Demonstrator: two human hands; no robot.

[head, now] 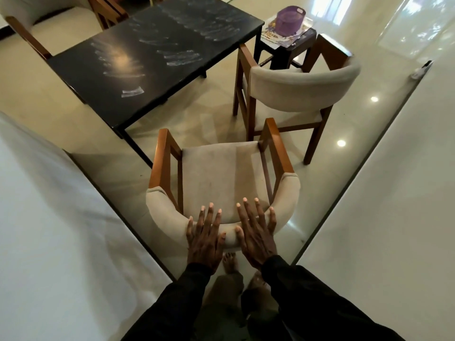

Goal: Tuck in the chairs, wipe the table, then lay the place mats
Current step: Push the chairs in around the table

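Note:
A wooden chair (pixel 221 173) with a beige seat and curved padded back stands right before me, pulled out from the black table (pixel 152 57). My left hand (pixel 205 238) and my right hand (pixel 257 232) lie side by side with straight fingers over the top of its backrest. A second matching chair (pixel 295 89) stands to the right, also apart from the table. The tabletop shows white smear marks. Place mats (pixel 286 36) lie on a small stool beyond the table's far right corner.
A purple basket (pixel 290 18) sits on the mats on the dark stool (pixel 283 51). Two more chairs (pixel 37 25) stand at the table's far left side. White walls flank me at left and right. The glossy floor reflects ceiling lights. My bare feet show below.

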